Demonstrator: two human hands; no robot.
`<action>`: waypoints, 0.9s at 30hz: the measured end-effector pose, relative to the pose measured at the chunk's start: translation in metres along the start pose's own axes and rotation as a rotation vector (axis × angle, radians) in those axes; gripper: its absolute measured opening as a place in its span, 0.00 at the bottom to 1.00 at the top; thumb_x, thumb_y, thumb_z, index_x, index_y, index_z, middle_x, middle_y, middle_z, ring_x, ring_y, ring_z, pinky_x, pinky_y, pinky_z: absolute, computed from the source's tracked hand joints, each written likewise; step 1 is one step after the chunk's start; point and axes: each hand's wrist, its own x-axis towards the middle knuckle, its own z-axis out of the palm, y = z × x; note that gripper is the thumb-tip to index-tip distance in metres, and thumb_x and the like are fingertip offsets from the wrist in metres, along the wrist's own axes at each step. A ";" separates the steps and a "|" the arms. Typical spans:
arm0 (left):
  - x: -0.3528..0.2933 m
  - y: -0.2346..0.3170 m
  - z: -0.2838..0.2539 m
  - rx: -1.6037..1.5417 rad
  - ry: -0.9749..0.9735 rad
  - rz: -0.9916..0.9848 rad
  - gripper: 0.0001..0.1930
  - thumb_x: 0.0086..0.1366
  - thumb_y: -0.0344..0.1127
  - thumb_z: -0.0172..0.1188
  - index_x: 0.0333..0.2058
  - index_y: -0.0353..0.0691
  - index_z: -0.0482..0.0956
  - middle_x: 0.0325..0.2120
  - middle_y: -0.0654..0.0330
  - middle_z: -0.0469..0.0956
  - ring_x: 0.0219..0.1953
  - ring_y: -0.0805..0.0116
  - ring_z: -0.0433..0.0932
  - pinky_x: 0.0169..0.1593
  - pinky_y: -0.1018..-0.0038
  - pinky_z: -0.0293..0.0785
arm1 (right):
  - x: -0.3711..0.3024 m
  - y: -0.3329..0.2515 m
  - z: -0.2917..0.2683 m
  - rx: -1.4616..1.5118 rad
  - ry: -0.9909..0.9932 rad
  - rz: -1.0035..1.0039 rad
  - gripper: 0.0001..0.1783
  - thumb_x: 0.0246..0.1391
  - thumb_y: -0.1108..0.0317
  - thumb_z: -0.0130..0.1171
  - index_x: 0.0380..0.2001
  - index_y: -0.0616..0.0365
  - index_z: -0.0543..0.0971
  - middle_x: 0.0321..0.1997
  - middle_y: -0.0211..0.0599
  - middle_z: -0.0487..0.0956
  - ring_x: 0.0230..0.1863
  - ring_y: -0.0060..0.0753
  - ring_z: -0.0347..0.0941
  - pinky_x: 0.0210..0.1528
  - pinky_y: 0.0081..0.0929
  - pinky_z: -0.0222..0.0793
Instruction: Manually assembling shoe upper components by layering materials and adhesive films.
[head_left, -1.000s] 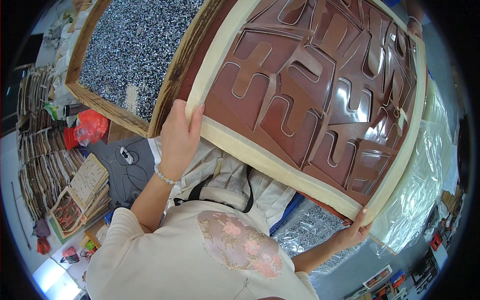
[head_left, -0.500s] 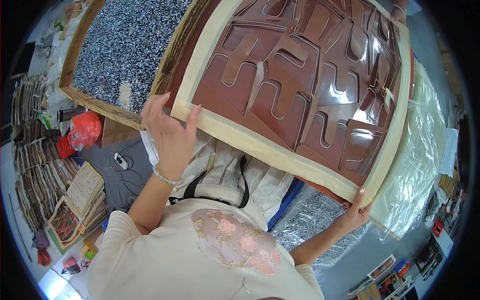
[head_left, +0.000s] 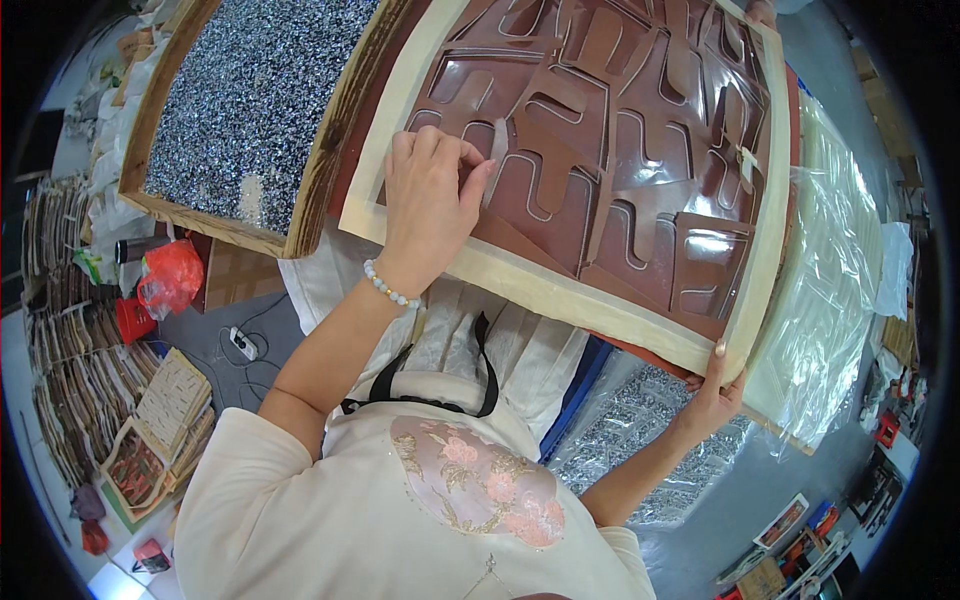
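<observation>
A rectangular stencil panel (head_left: 640,185) of brown sheet carries curved cut-outs under shiny clear film, with cream tape along its edges. My left hand (head_left: 432,195), wearing a beaded bracelet (head_left: 392,286), is over the panel's near left part. Its fingers are curled and the thumb is close to the forefinger, beside a pale strip (head_left: 498,150); whatever they might hold is hidden. At the near right corner my right hand (head_left: 715,395) grips the taped border (head_left: 600,318), thumb on top and fingers underneath. Another person's hand (head_left: 762,12) is at the far right corner.
To the left, a wooden-framed tray (head_left: 308,225) holds glittering dark chips (head_left: 262,100). Plastic-wrapped sheets (head_left: 825,290) lie to the right. Stacked boards (head_left: 85,390), a red bag (head_left: 170,278) and a power strip (head_left: 243,344) with cables are on the left.
My left hand has moved right and farther in, from the panel's left corner onto its surface, and its spread fingers have curled. The panel has shifted slightly left, with my right hand still gripping it.
</observation>
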 end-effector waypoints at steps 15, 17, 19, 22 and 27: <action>0.024 -0.006 0.002 -0.299 -0.305 -0.151 0.09 0.57 0.36 0.64 0.26 0.36 0.80 0.24 0.60 0.73 0.35 0.62 0.67 0.41 0.68 0.65 | 0.008 0.004 -0.002 0.006 0.037 -0.005 0.17 0.50 0.59 0.67 0.35 0.63 0.78 0.21 0.27 0.74 0.14 0.12 0.61 0.14 0.11 0.55; 0.025 -0.003 0.005 -0.210 -0.258 -0.106 0.08 0.57 0.35 0.64 0.25 0.37 0.80 0.24 0.60 0.73 0.34 0.61 0.67 0.41 0.67 0.65 | 0.010 0.005 -0.001 0.013 0.041 0.002 0.18 0.50 0.59 0.67 0.35 0.63 0.78 0.21 0.27 0.74 0.14 0.12 0.61 0.14 0.11 0.56; 0.026 -0.003 0.005 -0.169 -0.264 -0.085 0.08 0.58 0.35 0.63 0.26 0.36 0.79 0.24 0.60 0.72 0.33 0.63 0.66 0.39 0.69 0.65 | 0.010 0.005 0.001 0.010 0.040 0.005 0.18 0.50 0.59 0.67 0.35 0.63 0.78 0.21 0.27 0.74 0.14 0.12 0.61 0.14 0.11 0.56; 0.027 -0.003 0.007 -0.138 -0.273 -0.065 0.08 0.59 0.35 0.63 0.27 0.36 0.79 0.24 0.61 0.71 0.32 0.64 0.66 0.38 0.71 0.64 | 0.012 0.007 0.001 0.001 0.039 0.013 0.17 0.50 0.59 0.67 0.35 0.63 0.78 0.21 0.27 0.74 0.14 0.12 0.61 0.14 0.11 0.56; 0.029 -0.005 0.009 -0.127 -0.273 -0.051 0.08 0.58 0.35 0.63 0.27 0.36 0.79 0.24 0.61 0.71 0.32 0.64 0.66 0.37 0.71 0.64 | 0.015 0.010 0.004 -0.002 0.044 0.011 0.17 0.50 0.59 0.67 0.35 0.62 0.78 0.21 0.27 0.74 0.13 0.12 0.61 0.14 0.10 0.56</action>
